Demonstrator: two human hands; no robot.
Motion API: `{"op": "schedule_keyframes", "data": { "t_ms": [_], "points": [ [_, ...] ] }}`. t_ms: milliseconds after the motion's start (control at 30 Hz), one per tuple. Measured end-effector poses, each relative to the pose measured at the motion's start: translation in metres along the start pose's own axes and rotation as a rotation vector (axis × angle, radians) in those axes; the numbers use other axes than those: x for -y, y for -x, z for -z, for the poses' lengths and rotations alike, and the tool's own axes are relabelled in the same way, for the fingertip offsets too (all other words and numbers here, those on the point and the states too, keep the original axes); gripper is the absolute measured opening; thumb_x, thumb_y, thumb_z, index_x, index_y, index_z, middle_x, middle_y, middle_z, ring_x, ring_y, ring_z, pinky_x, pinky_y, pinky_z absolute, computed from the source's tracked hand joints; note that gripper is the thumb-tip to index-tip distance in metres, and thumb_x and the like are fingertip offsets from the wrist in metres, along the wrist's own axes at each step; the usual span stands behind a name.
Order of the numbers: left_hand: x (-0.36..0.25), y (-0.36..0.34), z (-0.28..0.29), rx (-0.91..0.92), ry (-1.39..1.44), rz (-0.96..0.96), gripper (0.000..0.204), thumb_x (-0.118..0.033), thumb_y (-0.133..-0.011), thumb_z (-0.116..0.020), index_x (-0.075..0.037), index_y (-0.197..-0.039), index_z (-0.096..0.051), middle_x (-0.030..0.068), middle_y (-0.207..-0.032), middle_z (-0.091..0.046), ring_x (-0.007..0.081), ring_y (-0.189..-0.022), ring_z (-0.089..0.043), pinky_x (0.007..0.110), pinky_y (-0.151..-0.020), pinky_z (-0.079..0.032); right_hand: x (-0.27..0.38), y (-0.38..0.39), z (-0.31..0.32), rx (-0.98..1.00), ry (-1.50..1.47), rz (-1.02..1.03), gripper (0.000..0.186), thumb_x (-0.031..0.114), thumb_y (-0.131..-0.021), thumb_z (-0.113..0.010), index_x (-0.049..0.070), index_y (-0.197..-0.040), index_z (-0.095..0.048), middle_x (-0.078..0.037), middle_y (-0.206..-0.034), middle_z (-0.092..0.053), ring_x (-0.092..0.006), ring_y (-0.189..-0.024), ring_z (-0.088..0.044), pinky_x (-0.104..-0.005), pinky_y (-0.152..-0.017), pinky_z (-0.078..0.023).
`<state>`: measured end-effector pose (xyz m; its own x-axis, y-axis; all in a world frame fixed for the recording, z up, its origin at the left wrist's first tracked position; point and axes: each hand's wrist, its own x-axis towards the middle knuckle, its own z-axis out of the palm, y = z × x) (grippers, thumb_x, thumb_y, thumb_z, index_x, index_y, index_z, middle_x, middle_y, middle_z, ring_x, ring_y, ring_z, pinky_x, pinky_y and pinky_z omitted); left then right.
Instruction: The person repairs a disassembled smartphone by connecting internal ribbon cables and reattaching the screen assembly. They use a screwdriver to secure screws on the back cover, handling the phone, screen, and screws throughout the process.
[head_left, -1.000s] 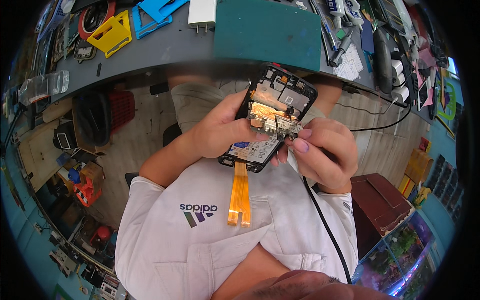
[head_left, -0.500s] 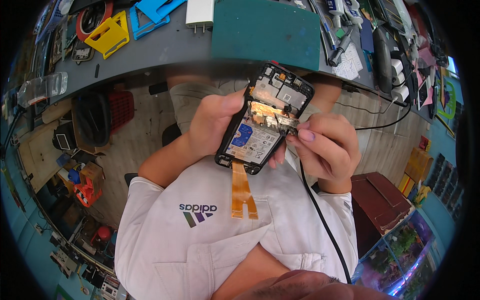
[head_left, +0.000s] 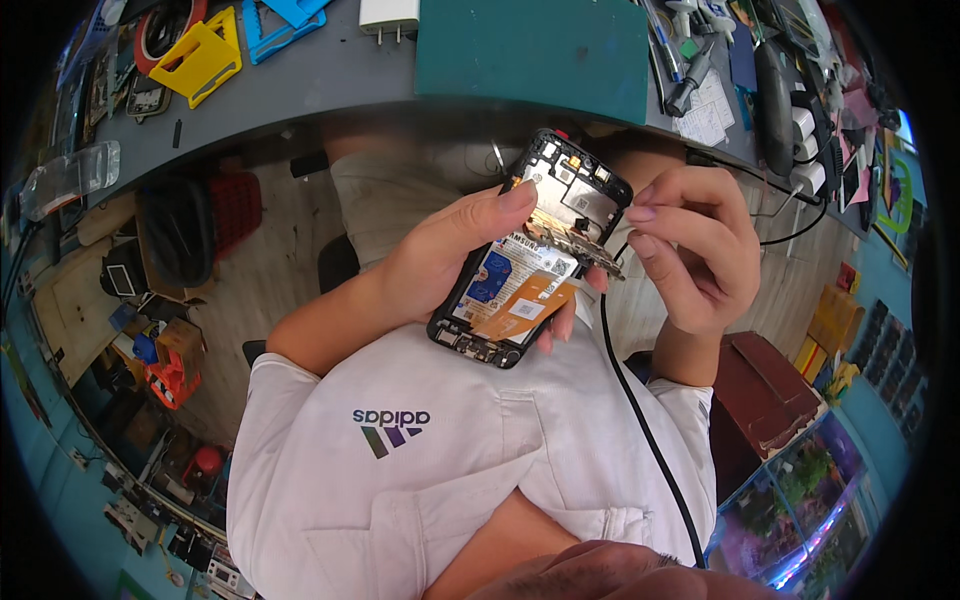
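My left hand [head_left: 445, 240] is closed around a smartphone [head_left: 470, 345] with its back off, thumb on the upper inner side and fingertips showing at the far edge. Inside lies a white-and-blue battery [head_left: 490, 278], with an orange flex cable [head_left: 528, 300] folded across it. Just above the battery, a circuit board [head_left: 575, 246] is tilted up, one end jutting past the phone's right side. My right hand [head_left: 705, 245] hovers beside that side, fingers bent, thumb and fingertips a little apart. I see nothing held between them.
A dark desk carries a green mat [head_left: 530, 50], a white charger plug [head_left: 390, 15], a yellow holder [head_left: 205, 60], and pens and papers [head_left: 707, 112] on the right. A black cable [head_left: 640, 410] runs down past my right arm. A red basket [head_left: 235, 210] stands at lower left.
My right hand has let go of the circuit board and moved up and right. The board now tilts up. The orange flex cable, which hung below the phone, now lies over the battery.
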<state>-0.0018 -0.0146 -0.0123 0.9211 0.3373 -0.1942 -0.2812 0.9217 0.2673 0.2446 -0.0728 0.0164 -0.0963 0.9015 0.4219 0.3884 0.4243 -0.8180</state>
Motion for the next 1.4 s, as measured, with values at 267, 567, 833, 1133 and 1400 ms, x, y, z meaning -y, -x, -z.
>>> {"op": "schedule_keyframes", "data": {
  "t_ms": [267, 567, 833, 1133, 1400],
  "points": [
    [0.013, 0.002, 0.007, -0.035, -0.109, 0.224, 0.069, -0.056, -0.114, -0.037, 0.003, -0.150, -0.046, 0.0331, -0.128, -0.066, 0.0390, -0.091, -0.077, 0.046, -0.077, -0.066, 0.004, 0.020, 0.007, 0.191, 0.049, -0.139, 0.031, -0.001, -0.076, -0.082, 0.006, -0.106, -0.085, -0.009, -0.100, -0.068, -0.0146, -0.074, -0.058, -0.0275, -0.060, -0.041],
    [0.033, 0.002, 0.002, -0.043, -0.193, 0.293, 0.065, -0.054, -0.115, -0.036, 0.001, -0.146, -0.048, 0.0321, -0.124, -0.068, 0.0378, -0.093, -0.076, 0.043, -0.077, -0.065, 0.015, 0.051, 0.011, 0.212, 0.147, -0.130, 0.037, 0.003, -0.073, -0.077, 0.009, -0.108, -0.086, -0.008, -0.095, -0.066, -0.0164, -0.074, -0.060, -0.0277, -0.060, -0.045],
    [0.062, 0.003, 0.006, -0.003, -0.297, 0.289, 0.066, -0.055, -0.114, -0.037, 0.005, -0.138, -0.051, 0.0316, -0.102, -0.073, 0.0357, -0.088, -0.077, 0.040, -0.075, -0.064, 0.009, 0.076, 0.021, 0.277, 0.157, 0.009, 0.038, 0.007, -0.070, -0.073, 0.006, -0.106, -0.087, -0.010, -0.092, -0.066, -0.0170, -0.073, -0.061, -0.0267, -0.056, -0.043],
    [0.078, 0.014, 0.019, -0.056, -0.250, 0.257, 0.067, -0.056, -0.113, -0.044, 0.006, -0.137, -0.054, 0.0245, -0.101, -0.073, 0.0269, -0.084, -0.075, 0.036, -0.074, -0.062, 0.002, 0.079, 0.011, 0.381, 0.176, 0.049, 0.027, 0.012, -0.068, -0.075, 0.001, -0.092, -0.080, -0.012, -0.090, -0.066, -0.0216, -0.071, -0.066, -0.0304, -0.054, -0.049],
    [0.083, 0.010, 0.014, -0.117, -0.191, 0.266, 0.057, -0.048, -0.114, -0.052, 0.002, -0.140, -0.054, 0.0129, -0.103, -0.070, 0.0162, -0.082, -0.071, 0.030, -0.070, -0.058, -0.004, 0.084, 0.013, 0.471, 0.233, 0.055, 0.027, 0.006, -0.069, -0.078, 0.001, -0.096, -0.075, -0.015, -0.096, -0.065, -0.0264, -0.072, -0.067, -0.0342, -0.055, -0.052]
  ]
}}
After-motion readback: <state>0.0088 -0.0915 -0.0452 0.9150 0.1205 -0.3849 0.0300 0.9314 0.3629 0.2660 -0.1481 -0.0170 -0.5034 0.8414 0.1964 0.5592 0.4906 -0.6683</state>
